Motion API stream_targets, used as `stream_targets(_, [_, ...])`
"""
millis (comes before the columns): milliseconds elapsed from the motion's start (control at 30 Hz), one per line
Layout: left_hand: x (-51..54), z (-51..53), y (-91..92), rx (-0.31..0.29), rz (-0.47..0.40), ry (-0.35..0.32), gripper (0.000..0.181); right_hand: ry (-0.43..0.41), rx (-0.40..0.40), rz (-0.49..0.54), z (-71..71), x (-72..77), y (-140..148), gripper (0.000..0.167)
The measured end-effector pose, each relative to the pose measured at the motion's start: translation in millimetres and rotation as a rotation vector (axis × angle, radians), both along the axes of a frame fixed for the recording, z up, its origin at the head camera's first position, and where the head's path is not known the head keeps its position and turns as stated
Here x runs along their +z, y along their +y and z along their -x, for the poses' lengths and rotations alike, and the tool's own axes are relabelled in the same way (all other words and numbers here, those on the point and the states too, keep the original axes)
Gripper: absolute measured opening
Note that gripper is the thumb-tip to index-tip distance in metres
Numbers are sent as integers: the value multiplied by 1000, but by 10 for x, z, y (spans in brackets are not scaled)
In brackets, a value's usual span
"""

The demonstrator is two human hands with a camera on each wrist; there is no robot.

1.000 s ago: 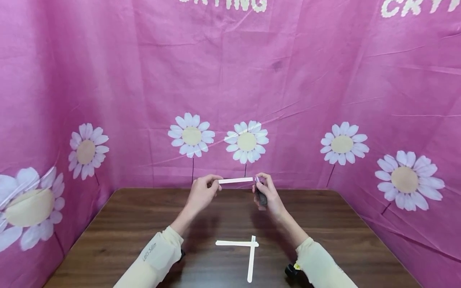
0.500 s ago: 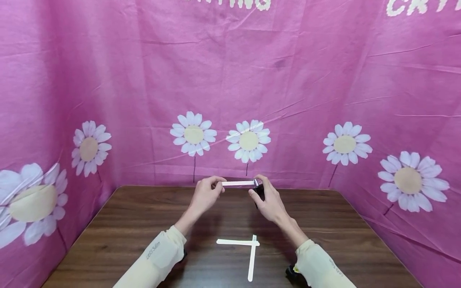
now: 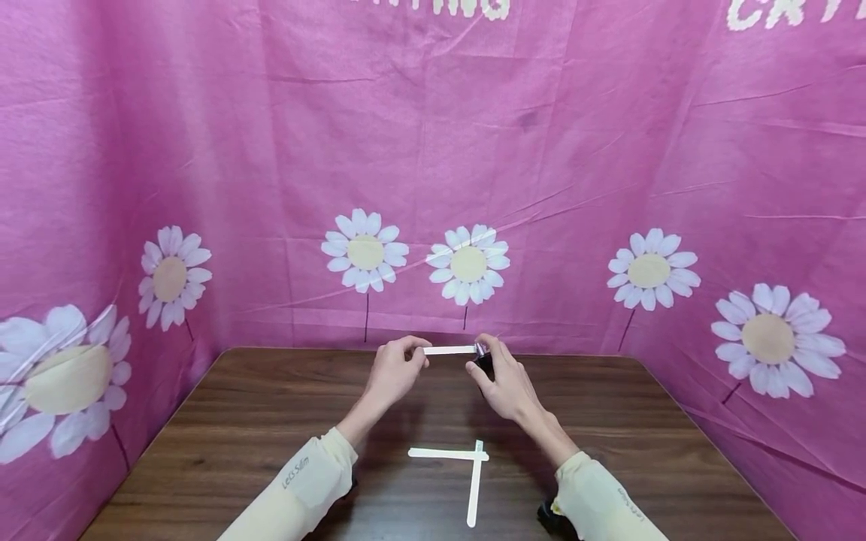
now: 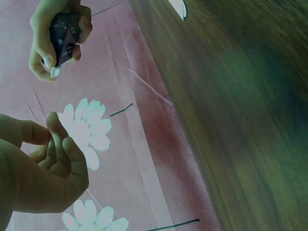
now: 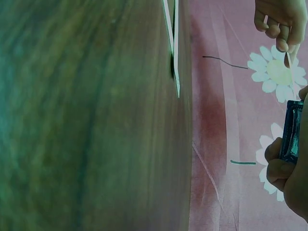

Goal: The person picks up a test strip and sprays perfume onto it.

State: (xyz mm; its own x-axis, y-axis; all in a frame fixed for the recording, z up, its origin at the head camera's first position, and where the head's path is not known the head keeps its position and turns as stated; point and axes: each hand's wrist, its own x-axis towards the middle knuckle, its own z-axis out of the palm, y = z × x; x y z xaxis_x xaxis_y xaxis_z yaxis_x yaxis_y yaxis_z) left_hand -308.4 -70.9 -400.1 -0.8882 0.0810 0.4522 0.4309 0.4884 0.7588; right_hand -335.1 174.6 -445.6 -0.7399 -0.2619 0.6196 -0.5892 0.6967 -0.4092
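Note:
In the head view my left hand pinches one end of a flat white stick, held level above the table's far edge. My right hand grips a small dark object, whose shiny tip meets the stick's right end. The right wrist view shows the dark object in my curled fingers and the thin stick running from it to the left hand. In the left wrist view, thumb and index finger of my left hand meet; the stick is hard to make out there.
On the brown wooden table lie two white sticks, one crosswise and one lengthwise, overlapping near one end. A pink cloth with daisies hangs behind and at both sides. Black items show beneath both sleeves.
The held stick has come down slightly and is more level. The dark object's tip, apart from the stick's right end a second before, has come up against it. The lying sticks keep their arrangement.

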Motion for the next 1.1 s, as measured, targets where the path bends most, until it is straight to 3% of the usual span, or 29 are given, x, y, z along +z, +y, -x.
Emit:
stream_targets(233, [-6,-5,22,40,3,8,24,0,-32,18,-10,-15,15,47])
stream_targets(533, [-28,-16,26,18,-12,-9,23,-21,-30,11,-14,-21,-2,44])
stream_targets(767, [-30,-18,9,35,-15,4,23,-15,-19,-17,-11,-10,-20,44])
stream_targets(1100, [-8,-29,16,26,-11,1,23,29,-44,41,-29,20,-22,48])
